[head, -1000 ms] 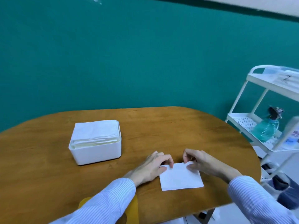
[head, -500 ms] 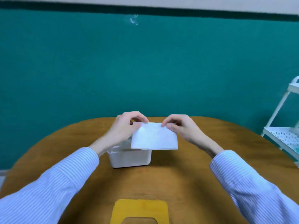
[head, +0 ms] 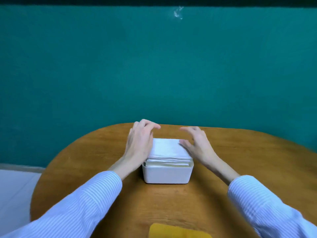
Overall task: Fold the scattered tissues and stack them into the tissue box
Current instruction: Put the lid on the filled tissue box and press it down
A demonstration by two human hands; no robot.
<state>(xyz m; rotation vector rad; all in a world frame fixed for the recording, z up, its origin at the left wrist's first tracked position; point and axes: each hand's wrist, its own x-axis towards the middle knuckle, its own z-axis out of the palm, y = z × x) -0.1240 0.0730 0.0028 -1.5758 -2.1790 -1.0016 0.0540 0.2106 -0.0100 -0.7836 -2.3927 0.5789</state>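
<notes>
where heaped, tissues (head: pixel 169 149) above tissue box (head: pixel 167 174) rim

**One box, one stack, two hands**

A single white tissue box (head: pixel 167 174) stands on one round wooden table (head: pixel 240 169), holding one stack of folded tissues (head: pixel 169 150) too thin-layered to count sheet by sheet. Two hands flank it, the left hand (head: pixel 139 141) and the right hand (head: pixel 197 143), each in one striped sleeve. One yellow object (head: pixel 178 231) shows at the table's near edge.
</notes>
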